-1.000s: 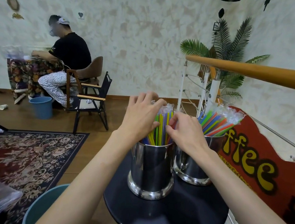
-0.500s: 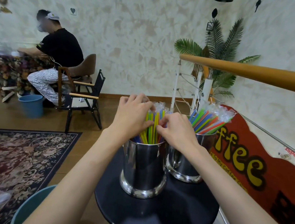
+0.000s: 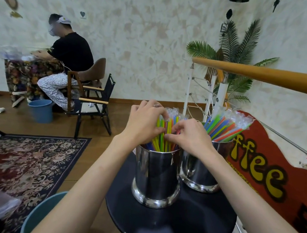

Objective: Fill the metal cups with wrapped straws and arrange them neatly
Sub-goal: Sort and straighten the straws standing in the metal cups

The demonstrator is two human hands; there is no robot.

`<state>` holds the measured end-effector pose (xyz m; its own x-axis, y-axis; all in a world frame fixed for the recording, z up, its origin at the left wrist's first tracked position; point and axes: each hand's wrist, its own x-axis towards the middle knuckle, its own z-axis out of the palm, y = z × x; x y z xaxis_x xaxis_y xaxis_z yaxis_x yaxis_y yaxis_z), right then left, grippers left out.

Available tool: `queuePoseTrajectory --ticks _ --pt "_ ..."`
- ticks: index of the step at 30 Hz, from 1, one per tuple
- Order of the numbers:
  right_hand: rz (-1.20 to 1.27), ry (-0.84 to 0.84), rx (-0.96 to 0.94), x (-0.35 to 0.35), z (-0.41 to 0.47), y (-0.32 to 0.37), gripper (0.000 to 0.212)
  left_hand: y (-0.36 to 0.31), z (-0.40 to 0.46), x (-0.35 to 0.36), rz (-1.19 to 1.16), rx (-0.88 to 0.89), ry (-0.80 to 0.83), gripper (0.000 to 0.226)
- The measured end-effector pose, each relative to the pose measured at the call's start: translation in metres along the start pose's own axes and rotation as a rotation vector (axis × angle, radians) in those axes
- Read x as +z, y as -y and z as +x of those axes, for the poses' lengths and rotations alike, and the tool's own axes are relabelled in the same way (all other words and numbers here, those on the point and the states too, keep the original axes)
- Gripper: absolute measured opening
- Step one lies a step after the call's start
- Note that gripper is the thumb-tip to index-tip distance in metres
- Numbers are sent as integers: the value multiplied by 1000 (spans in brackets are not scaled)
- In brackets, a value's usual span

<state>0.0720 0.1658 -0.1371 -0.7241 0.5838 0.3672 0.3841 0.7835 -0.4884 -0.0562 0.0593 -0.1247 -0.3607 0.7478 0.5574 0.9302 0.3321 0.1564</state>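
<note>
- We see two metal cups standing close together on a small round black desk (image 3: 167, 229).
- The near cup (image 3: 156, 176) holds a bunch of wrapped straws (image 3: 167, 132), yellow, green, blue and orange, standing roughly upright.
- Our left hand (image 3: 144, 125) curls over the left side of that bunch, fingers bent around the straws near their tops.
- Our right hand (image 3: 189, 138) comes in from the right, fingers curled in against the same straws; thumb and fingertips of both hands meet in the middle of the bunch. Whether the right pinches one straw or several, we cannot tell.
- The far cup (image 3: 199, 172) sits just behind and right of the near one, packed with wrapped straws (image 3: 224, 128) that lean to the right.
- Beyond the desk runs a wooden handrail (image 3: 264, 75), with a red coffee sign (image 3: 266, 172) below it.
- Farther off, a seated person (image 3: 67, 53) works at a cloth-covered table, a blue bucket (image 3: 41, 110) beside them on the floor.
</note>
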Motion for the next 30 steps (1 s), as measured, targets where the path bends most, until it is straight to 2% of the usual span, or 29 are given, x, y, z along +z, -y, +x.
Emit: queuePoseTrajectory --ticks 7,15,19,26,30 --pt "40 6 8 -4 -2 3 25 0 -1 -6 -101 10 14 20" --pt "196 111 -35 -13 -1 -6 27 1 -2 -14 -146 5 38 31" --pt "252 106 -61 -15 1 -6 35 2 -2 -21 -175 13 37 21" --pt "271 93 -118 -16 2 -4 27 6 -3 -25 -189 26 21 12" --pt "255 72 -151 -17 0 -1 23 8 -4 -25 -136 70 -41 21"
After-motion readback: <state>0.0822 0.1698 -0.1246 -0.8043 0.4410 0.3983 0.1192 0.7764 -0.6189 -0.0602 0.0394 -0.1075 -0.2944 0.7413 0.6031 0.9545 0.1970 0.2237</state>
